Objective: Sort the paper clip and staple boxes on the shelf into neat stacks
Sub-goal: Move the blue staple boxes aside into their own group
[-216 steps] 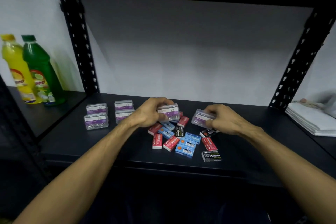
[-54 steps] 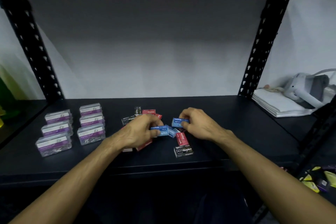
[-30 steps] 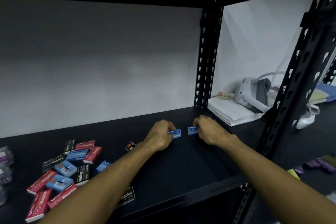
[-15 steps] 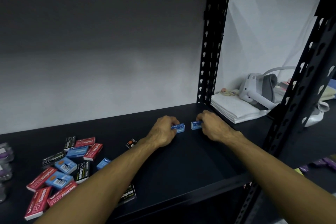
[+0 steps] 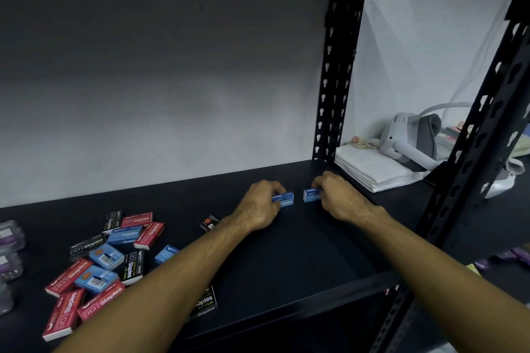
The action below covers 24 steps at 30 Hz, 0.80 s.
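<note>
Your left hand (image 5: 259, 206) has its fingers curled round a blue staple box (image 5: 284, 199) that appears to sit on a second blue one, low on the black shelf (image 5: 286, 252) towards its right end. Your right hand (image 5: 339, 199) pinches another blue staple box (image 5: 311, 195) just beside the first, a narrow gap between them. Compared with half a second ago, both hands remain on the same boxes in the same spot; the gap between the boxes looks unchanged. Nearly two seconds ago both hands were working in the mixed heap; that loose pile of red, blue and black staple boxes (image 5: 106, 258) now lies well apart to your left, unsorted. One small black box (image 5: 209, 222) sits alone between the pile and your left wrist. The clear paper clip boxes (image 5: 10, 255) show only at the left edge. Folded white cloth (image 5: 370, 166) and a white headset (image 5: 407, 137) occupy the neighbouring bay.
</note>
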Available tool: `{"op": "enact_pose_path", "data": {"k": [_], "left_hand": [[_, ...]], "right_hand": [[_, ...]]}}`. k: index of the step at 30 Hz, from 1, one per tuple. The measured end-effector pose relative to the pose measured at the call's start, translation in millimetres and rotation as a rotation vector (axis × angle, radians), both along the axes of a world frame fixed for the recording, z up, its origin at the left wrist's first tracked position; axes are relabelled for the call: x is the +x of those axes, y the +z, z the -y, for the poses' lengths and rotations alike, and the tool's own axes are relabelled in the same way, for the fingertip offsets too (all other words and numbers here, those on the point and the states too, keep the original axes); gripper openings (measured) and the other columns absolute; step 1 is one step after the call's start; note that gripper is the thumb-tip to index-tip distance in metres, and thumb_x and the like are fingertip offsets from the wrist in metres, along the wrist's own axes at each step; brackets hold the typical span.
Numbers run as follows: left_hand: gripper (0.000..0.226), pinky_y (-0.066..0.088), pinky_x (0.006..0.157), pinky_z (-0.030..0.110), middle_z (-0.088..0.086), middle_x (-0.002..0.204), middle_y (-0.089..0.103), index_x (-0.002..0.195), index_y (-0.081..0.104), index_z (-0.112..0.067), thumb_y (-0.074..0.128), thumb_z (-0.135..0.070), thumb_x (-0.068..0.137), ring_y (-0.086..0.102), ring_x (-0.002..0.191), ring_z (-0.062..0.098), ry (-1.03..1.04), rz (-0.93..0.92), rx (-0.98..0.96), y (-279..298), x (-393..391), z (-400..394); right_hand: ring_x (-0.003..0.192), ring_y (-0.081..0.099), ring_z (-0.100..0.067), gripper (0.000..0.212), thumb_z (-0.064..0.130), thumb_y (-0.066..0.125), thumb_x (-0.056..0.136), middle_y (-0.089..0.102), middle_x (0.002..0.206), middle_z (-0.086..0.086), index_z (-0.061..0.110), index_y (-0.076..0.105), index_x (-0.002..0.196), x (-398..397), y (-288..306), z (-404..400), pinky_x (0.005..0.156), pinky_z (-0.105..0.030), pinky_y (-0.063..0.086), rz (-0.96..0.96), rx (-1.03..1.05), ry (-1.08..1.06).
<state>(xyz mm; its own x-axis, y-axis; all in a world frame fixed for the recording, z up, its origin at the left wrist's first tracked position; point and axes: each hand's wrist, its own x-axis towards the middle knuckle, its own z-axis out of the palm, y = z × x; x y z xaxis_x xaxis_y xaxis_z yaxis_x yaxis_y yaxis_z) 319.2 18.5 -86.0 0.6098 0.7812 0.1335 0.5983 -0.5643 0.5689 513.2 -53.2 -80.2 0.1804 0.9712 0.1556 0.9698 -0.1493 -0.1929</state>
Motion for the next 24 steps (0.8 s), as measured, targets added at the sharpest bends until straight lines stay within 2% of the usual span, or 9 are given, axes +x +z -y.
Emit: {"op": "enact_pose_path", "data": {"k": [4, 8, 10, 12, 14, 17, 22, 24], "left_hand": [[0.030, 0.050, 0.087, 0.026, -0.001, 0.109, 0.064, 0.120, 0.065, -0.019, 0.062, -0.008, 0.092, 0.062, 0.098, 0.015, 0.005, 0.009, -0.006, 0.8, -0.9, 0.5], [0.049, 0.041, 0.090, 0.020, 0.001, 0.119, 0.050, 0.138, 0.051, -0.022, 0.067, -0.020, 0.091, 0.053, 0.105, 0.014, 0.012, 0.024, 0.006, 9.1, -8.5, 7.2], [0.054, 0.040, 0.093, 0.021, 0.002, 0.125, 0.047, 0.141, 0.046, -0.025, 0.066, -0.026, 0.092, 0.052, 0.113, 0.015, 0.011, 0.034, 0.009, 15.8, -19.2, 11.4], [0.054, 0.040, 0.095, 0.023, 0.001, 0.126, 0.047, 0.143, 0.044, -0.026, 0.065, -0.028, 0.093, 0.051, 0.115, 0.014, 0.005, 0.050, 0.018, 23.6, -36.6, 16.3], [0.052, 0.041, 0.092, 0.022, -0.001, 0.123, 0.047, 0.142, 0.045, -0.026, 0.064, -0.028, 0.094, 0.050, 0.109, 0.011, -0.007, 0.051, 0.033, 31.4, -55.7, 18.5], [0.048, 0.043, 0.083, 0.024, -0.001, 0.116, 0.053, 0.140, 0.048, -0.027, 0.063, -0.030, 0.094, 0.053, 0.095, 0.010, 0.015, 0.016, 0.047, 42.5, -93.4, 18.7], [0.036, 0.047, 0.077, 0.023, -0.003, 0.103, 0.060, 0.129, 0.056, -0.029, 0.064, -0.028, 0.093, 0.060, 0.091, 0.013, 0.110, 0.033, 0.026, 52.9, -159.2, 21.7], [0.034, 0.047, 0.076, 0.022, -0.004, 0.102, 0.061, 0.126, 0.058, -0.028, 0.065, -0.029, 0.093, 0.061, 0.089, 0.010, 0.142, 0.028, 0.011, 51.4, -182.7, 26.1]], "right_hand": [[0.105, 0.058, -0.029, 0.031, 0.005, 0.048, 0.094, 0.051, 0.116, -0.007, 0.010, 0.060, 0.122, -1.0, -1.8, 1.0, 0.091, -0.039, 0.048, -0.027, 0.009, -0.008], [0.117, 0.056, -0.031, 0.049, 0.008, 0.049, 0.096, 0.044, 0.140, -0.011, 0.008, 0.043, 0.144, -6.2, 1.9, 8.5, 0.099, -0.040, 0.047, -0.056, 0.036, -0.036], [0.118, 0.056, -0.032, 0.053, 0.011, 0.050, 0.097, 0.039, 0.146, -0.012, 0.004, 0.037, 0.147, -12.0, 7.3, 14.8, 0.098, -0.040, 0.048, -0.048, 0.104, -0.038], [0.118, 0.056, -0.031, 0.052, 0.013, 0.052, 0.097, 0.039, 0.146, -0.012, 0.002, 0.038, 0.146, -22.4, 15.0, 22.3, 0.098, -0.040, 0.048, -0.053, 0.193, -0.022], [0.118, 0.056, -0.030, 0.050, 0.014, 0.052, 0.097, 0.041, 0.145, -0.012, 0.003, 0.040, 0.144, -33.7, 23.8, 27.1, 0.097, -0.038, 0.049, -0.053, 0.242, 0.010], [0.117, 0.057, -0.029, 0.047, 0.018, 0.052, 0.098, 0.043, 0.143, -0.010, 0.005, 0.043, 0.144, -60.2, 37.3, 33.0, 0.095, -0.034, 0.047, -0.050, 0.245, 0.064], [0.113, 0.060, -0.024, 0.042, 0.023, 0.052, 0.098, 0.051, 0.136, -0.006, 0.012, 0.052, 0.138, -128.2, 39.4, 40.9, 0.097, -0.032, 0.045, -0.118, 0.229, 0.198], [0.115, 0.059, -0.022, 0.040, 0.023, 0.053, 0.098, 0.053, 0.134, -0.004, 0.012, 0.055, 0.136, -156.1, 34.1, 43.0, 0.099, -0.030, 0.044, -0.130, 0.216, 0.263]]}}
